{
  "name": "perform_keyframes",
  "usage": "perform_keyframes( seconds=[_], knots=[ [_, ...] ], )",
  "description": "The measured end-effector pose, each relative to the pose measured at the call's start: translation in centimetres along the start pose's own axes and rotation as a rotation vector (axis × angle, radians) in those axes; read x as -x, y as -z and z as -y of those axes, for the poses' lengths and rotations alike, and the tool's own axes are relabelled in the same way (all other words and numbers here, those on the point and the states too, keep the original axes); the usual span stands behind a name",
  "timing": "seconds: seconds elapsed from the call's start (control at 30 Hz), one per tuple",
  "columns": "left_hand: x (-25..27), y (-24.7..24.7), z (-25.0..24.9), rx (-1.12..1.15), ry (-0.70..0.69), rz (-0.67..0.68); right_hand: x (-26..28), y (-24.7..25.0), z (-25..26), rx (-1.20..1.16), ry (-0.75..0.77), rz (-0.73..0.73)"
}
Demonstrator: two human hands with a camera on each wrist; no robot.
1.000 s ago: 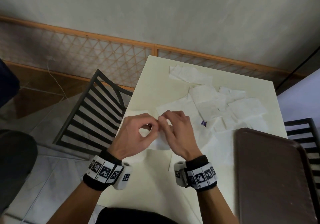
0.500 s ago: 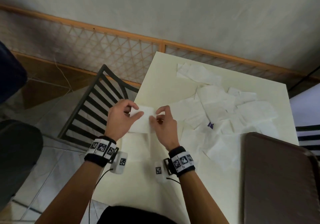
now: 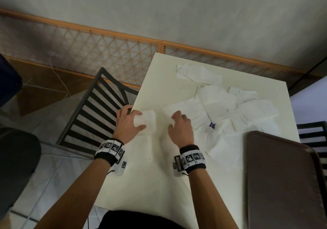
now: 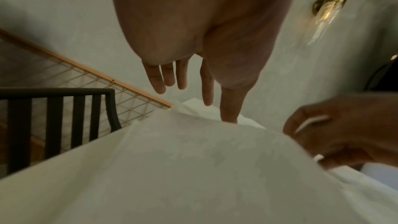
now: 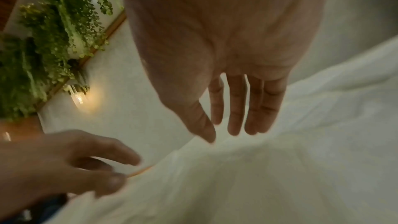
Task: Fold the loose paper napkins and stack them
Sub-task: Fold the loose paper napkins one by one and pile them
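A small folded white napkin lies at the left edge of the cream table. My left hand rests on its left end with straight fingers, the thumb along the near side and the index finger along the far side. In the left wrist view the thumb tip touches the paper. My right hand hovers just right of it, fingers relaxed and holding nothing. Several loose unfolded napkins lie overlapping across the middle and right of the table.
A dark brown tray covers the near right corner. A black slatted chair stands against the table's left edge, and another chair at the right. A small purple scrap sits among the napkins.
Both hands carried the folded napkin left to the table edge. The right hand has let go and drawn back to the right. The left hand stays on the napkin.
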State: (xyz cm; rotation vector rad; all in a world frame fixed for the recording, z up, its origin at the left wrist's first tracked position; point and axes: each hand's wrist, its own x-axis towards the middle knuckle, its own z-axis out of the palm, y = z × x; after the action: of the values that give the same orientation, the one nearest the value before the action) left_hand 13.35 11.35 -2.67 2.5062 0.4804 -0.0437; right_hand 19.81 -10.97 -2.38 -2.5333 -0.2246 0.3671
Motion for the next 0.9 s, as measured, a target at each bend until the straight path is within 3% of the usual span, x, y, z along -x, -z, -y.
perform_keyframes(
  seconds=[0.1,0.2,0.37,0.53,0.63,0.73,0.8,0.9],
  knots=[
    [1.6,-0.1,-0.9,0.083,-0.100,-0.067,1.2,2.5,-4.0,0.308,-0.064,0.091],
    [3.2,-0.6,-2.4,0.159,-0.206,-0.079,2.0,3.5,-6.6,0.439,-0.054,0.121],
    [5.4,-2.1,-6.1,0.306,-0.258,0.100,2.5,5.0,-6.8,0.443,0.083,0.154],
    [6.2,-4.1,-8.7,0.391,-0.181,0.362,3.9,8.5,-3.6,0.099,0.290,0.210],
    [6.5,-3.6,-9.6,0.435,-0.222,0.287,4.5,10.5,-1.5,-0.165,0.375,0.045],
    [6.5,-2.1,-9.9,0.593,-0.145,0.173,5.2,11.3,-1.1,-0.445,0.225,-0.149],
    [6.6,-0.8,-9.9,0.705,-0.100,0.118,5.9,10.7,-1.4,-0.606,0.062,-0.037],
    [6.6,0.5,-10.2,0.771,-0.102,0.065,7.1,8.4,-1.9,-0.832,0.084,0.099]
  ],
)
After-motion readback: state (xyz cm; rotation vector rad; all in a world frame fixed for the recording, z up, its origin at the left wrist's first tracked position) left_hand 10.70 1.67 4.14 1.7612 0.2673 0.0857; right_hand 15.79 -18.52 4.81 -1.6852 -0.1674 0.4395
